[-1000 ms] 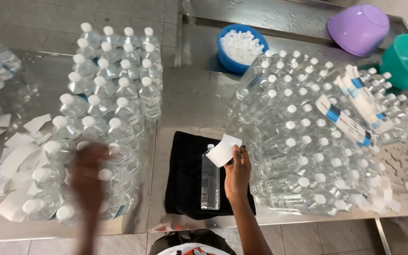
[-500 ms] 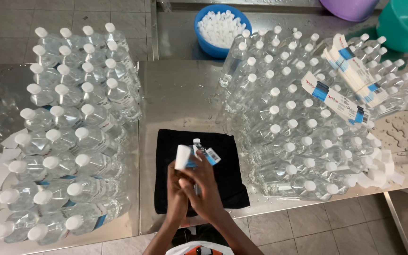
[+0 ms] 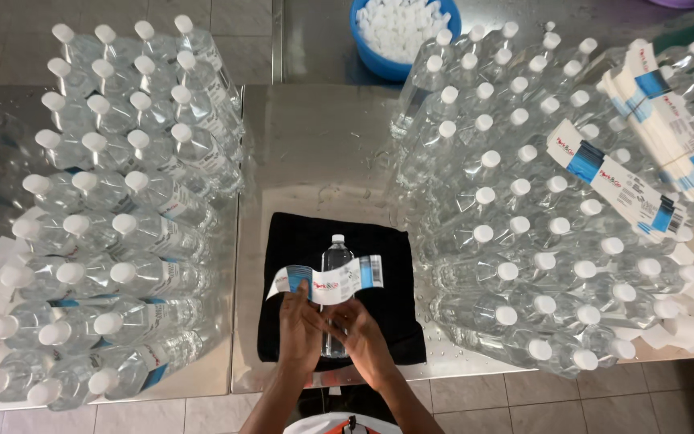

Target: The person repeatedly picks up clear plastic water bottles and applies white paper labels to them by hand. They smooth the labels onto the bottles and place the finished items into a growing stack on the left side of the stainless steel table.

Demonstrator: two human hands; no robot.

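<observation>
You have a bare lane of surface (image 3: 315,153) running straight ahead from the black cloth (image 3: 387,321) toward the blue bowl (image 3: 379,60). The stacked bottles on the left (image 3: 122,217) wall off that side, the standing bottles on the right (image 3: 540,225) wall off the other, and the label bundles (image 3: 616,185) lie on their caps. Both stacks sit just beside the cloth.

Blue bowl (image 3: 379,60) of white caps (image 3: 399,24)
</observation>
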